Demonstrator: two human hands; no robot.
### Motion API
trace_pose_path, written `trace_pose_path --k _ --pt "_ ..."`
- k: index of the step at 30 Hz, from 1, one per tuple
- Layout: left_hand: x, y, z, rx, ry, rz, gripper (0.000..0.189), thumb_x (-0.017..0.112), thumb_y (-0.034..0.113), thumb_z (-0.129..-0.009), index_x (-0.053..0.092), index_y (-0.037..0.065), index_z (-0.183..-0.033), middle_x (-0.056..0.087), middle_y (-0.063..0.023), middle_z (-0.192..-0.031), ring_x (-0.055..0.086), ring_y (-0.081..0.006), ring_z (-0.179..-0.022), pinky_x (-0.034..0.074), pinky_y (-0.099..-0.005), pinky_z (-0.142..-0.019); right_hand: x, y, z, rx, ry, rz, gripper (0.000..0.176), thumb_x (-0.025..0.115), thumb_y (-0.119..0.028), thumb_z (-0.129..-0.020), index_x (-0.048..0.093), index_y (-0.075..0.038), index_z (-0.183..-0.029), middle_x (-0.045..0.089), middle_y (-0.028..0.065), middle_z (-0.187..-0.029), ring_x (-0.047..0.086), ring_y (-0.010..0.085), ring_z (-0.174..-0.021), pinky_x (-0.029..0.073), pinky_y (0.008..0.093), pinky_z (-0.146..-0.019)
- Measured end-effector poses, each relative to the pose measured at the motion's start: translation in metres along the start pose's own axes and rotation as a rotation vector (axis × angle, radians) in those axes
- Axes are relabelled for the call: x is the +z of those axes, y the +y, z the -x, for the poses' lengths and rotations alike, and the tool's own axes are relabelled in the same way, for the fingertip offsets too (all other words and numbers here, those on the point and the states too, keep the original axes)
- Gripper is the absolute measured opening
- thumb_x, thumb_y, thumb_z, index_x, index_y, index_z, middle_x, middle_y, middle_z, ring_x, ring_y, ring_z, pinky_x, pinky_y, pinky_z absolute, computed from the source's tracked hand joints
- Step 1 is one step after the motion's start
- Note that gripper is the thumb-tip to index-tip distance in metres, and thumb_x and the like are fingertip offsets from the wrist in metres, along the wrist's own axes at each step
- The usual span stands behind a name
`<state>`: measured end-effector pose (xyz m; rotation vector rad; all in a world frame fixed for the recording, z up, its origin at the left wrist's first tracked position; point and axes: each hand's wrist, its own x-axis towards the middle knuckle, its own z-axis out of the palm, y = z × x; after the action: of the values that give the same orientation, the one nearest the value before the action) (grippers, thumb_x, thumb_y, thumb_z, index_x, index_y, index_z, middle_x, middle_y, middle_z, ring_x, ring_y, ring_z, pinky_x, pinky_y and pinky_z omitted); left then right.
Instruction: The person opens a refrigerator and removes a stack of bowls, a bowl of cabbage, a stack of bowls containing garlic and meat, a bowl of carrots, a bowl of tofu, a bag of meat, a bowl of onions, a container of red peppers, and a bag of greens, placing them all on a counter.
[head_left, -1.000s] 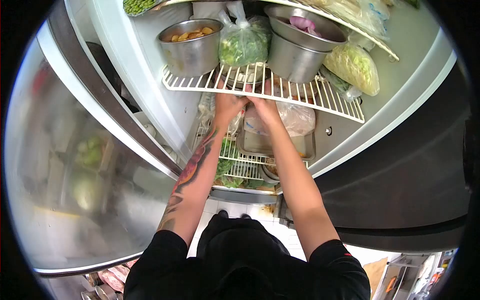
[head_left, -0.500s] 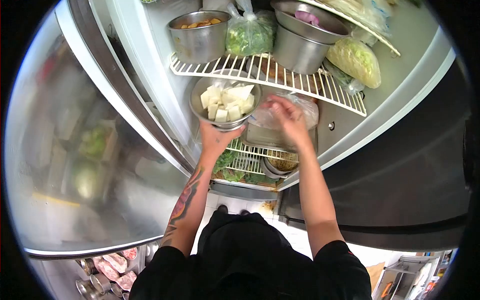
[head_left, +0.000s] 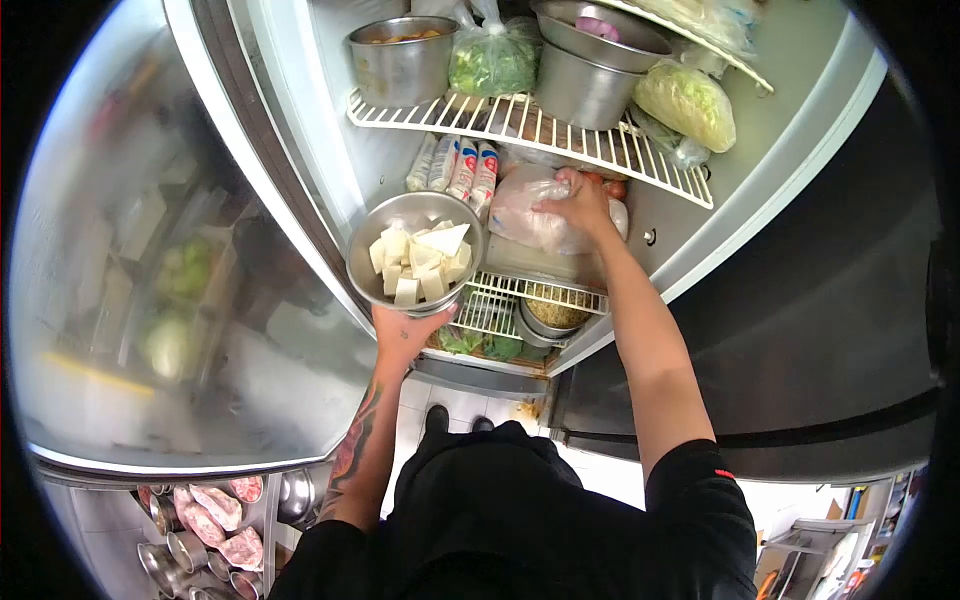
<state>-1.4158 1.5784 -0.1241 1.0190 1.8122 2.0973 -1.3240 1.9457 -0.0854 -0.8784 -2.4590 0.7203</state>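
My left hand (head_left: 405, 332) grips a metal bowl (head_left: 360, 237) from below, at its near side. White cut chunks (head_left: 420, 262) fill the bowl's middle, some cubes and one flatter wedge. Inside the fridge, my right hand (head_left: 583, 207) has its thumb and fingers around the top of a clear plastic bag (head_left: 525, 222) with pale contents. The bag sits on a metal tray (head_left: 545, 262) beneath the upper wire shelf. White tubes with red and blue print (head_left: 465, 168) lie just left of the bag, behind the bowl. Reddish round things (head_left: 614, 188) show past my right fingers.
On the wire shelf (head_left: 520, 130) above stand a metal pot (head_left: 400, 70), a bag of greens (head_left: 492, 62), stacked metal containers (head_left: 585, 90) and a bagged pale vegetable (head_left: 685, 105). Below are a pot (head_left: 550, 315) and leafy greens (head_left: 490, 345). The glass door (head_left: 200, 300) stands open at left.
My left hand has carried the bowl left and down, uncovering the printed tubes. My right hand has reached deeper and come onto the plastic bag.
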Motion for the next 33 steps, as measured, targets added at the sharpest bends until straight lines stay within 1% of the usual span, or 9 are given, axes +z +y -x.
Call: trace_pose_path --k 6,11,17,19,24,26,30,32,33 --pt "-0.012 0.017 0.029 -0.04 0.011 0.026 0.06 0.089 -0.001 -0.069 0.064 -0.005 -0.123 0.07 -0.0125 -0.119 0.068 -0.0191 -0.106 0.053 -0.0337 -0.095 -0.004 -0.001 -0.026 -0.301 0.239 -0.058 0.043 0.096 -0.027 -0.059 0.062 -0.009 -0.079 0.069 0.0099 -0.081 0.068 0.0303 -0.081 0.053 0.0412 -0.077" --pt "-0.023 0.012 0.037 0.031 -0.031 -0.055 0.06 0.091 0.002 -0.068 0.065 -0.005 -0.122 0.072 -0.0108 -0.116 0.068 -0.0182 -0.104 0.054 -0.0331 -0.093 -0.041 -0.056 0.028 -0.28 0.384 -0.148 0.031 0.09 -0.017 -0.064 0.062 -0.011 -0.078 0.07 0.0071 -0.078 0.067 0.0277 -0.073 0.053 0.0409 -0.072" --pt "-0.04 -0.012 0.062 -0.05 -0.165 -0.169 0.063 0.095 0.01 -0.068 0.066 -0.002 -0.123 0.07 -0.0098 -0.119 0.067 -0.0198 -0.104 0.054 -0.0339 -0.092 -0.067 -0.098 0.145 -0.252 0.533 -0.225 0.018 0.079 -0.007 -0.067 0.067 -0.009 -0.079 0.067 0.0163 -0.074 0.067 0.0317 -0.066 0.051 0.0379 -0.063" --pt "-0.048 -0.013 0.07 -0.034 -0.272 -0.126 0.065 0.095 0.011 -0.069 0.064 -0.002 -0.125 0.069 -0.01 -0.121 0.067 -0.0204 -0.107 0.054 -0.0345 -0.093 -0.065 -0.107 0.197 -0.175 0.595 -0.222 0.018 0.074 0.002 -0.067 0.061 -0.003 -0.077 0.058 0.0094 -0.066 0.055 0.0109 -0.066 0.047 0.0295 -0.064" --pt "-0.075 -0.029 0.109 -0.137 -0.63 -0.034 0.07 0.093 0.012 -0.073 0.059 0.0 -0.133 0.065 -0.01 -0.13 0.063 -0.0228 -0.116 0.052 -0.0374 -0.1 -0.039 -0.107 0.361 0.223 0.638 -0.11 0.019 0.075 0.002 -0.065 0.061 -0.003 -0.077 0.06 0.017 -0.069 0.063 0.0304 -0.064 0.048 0.0357 -0.062" --pt "-0.071 -0.021 0.127 -0.195 -0.699 -0.12 0.073 0.09 0.005 -0.071 0.056 0.001 -0.136 0.061 -0.0098 -0.135 0.058 -0.0232 -0.121 0.048 -0.0372 -0.104 -0.023 -0.09 0.435 0.444 0.63 -0.093 0.023 0.08 -0.009 -0.063 0.063 -0.009 -0.079 0.064 0.0184 -0.071 0.066 0.0402 -0.071 0.05 0.0446 -0.064" --pt "-0.043 0.006 0.173 -0.045 -0.919 0.002 0.074 0.09 0.004 -0.072 0.055 0.002 -0.138 0.06 -0.0098 -0.135 0.058 -0.0234 -0.121 0.047 -0.0375 -0.104 -0.012 -0.072 0.592 0.842 0.697 0.008 0.024 0.081 -0.011 -0.064 0.063 -0.012 -0.08 0.066 0.016 -0.073 0.066 0.0384 -0.072 0.05 0.046 -0.064" --pt "-0.017 0.02 0.211 -0.919 -0.861 0.441 0.077 0.089 0.005 -0.073 0.053 0.002 -0.14 0.059 -0.0099 -0.136 0.057 -0.0234 -0.122 0.046 -0.0377 -0.105 -0.012 -0.064 0.677 1.066 0.736 0.064 0.024 0.081 -0.011 -0.064 0.063 -0.012 -0.079 0.066 0.0158 -0.072 0.066 0.0379 -0.072 0.05 0.0461 -0.065" --pt "-0.001 0.021 0.226 -0.92 -0.908 0.439 0.077 0.089 0.005 -0.073 0.053 0.002 -0.14 0.059 -0.0099 -0.136 0.057 -0.0234 -0.122 0.046 -0.0377 -0.105 -0.011 -0.061 0.714 1.094 0.77 0.07 0.024 0.081 -0.011 -0.064 0.063 -0.012 -0.079 0.066 0.0158 -0.072 0.066 0.0379 -0.072 0.05 0.0461 -0.065"
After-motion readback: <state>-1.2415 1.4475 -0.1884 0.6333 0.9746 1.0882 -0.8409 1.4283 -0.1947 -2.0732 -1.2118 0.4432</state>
